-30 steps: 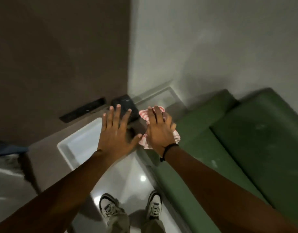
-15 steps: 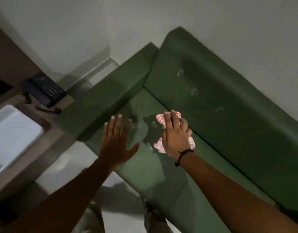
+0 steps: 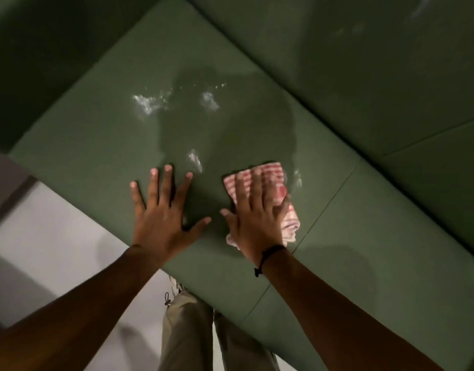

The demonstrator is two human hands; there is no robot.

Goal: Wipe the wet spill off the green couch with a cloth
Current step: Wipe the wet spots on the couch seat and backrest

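Note:
The green couch (image 3: 364,263) fills most of the view, its seat cushion right below me. A wet spill (image 3: 211,121) spreads as a dark patch with shiny droplets across the seat. My right hand (image 3: 254,215) lies flat on a folded red-and-white striped cloth (image 3: 277,183), pressing it onto the seat at the spill's lower right edge. My left hand (image 3: 163,210) rests flat on the cushion with fingers spread, holding nothing, just left of the cloth and below the wet patch.
The couch armrest (image 3: 43,62) rises at the upper left and the backrest (image 3: 377,62) at the upper right. A seam between seat cushions (image 3: 326,207) runs just right of the cloth. Pale floor (image 3: 43,250) and my trouser legs (image 3: 187,333) show at the bottom left.
The view has swung from the side table onto the couch seat and closed in. Both hands have come down onto the cushion, the right one pressing the cloth flat.

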